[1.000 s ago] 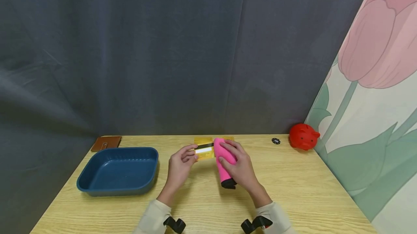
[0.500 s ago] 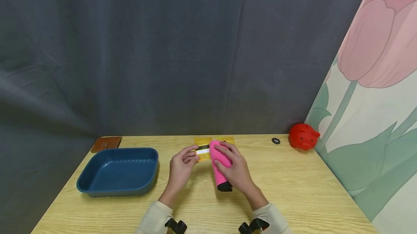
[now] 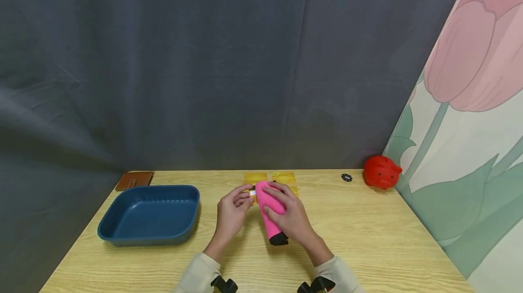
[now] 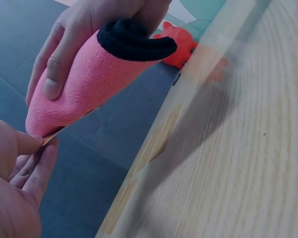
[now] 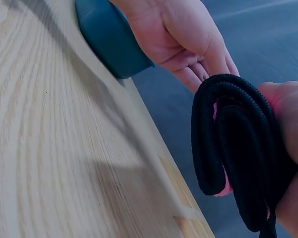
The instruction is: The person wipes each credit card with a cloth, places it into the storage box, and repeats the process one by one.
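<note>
A folded pink cloth with black edging is gripped by the right hand, its thumb in front and fingers over the top. Between thumb and fingers the left hand pinches the left end of a yellow card with a black stripe and a white strip. The cloth covers most of that card. In the left wrist view the pink cloth is held above the table, its lower edge against the card. Black edging shows as folded layers in the right wrist view.
A blue tray stands on the left, with a brown leather piece behind it. Yellow cards lie at the table's back edge. To the right are a black chip and a red piggy bank.
The right hand has moved left with the pink cloth, which now covers more of the held card. The left hand keeps its pinch and has shifted slightly right.
</note>
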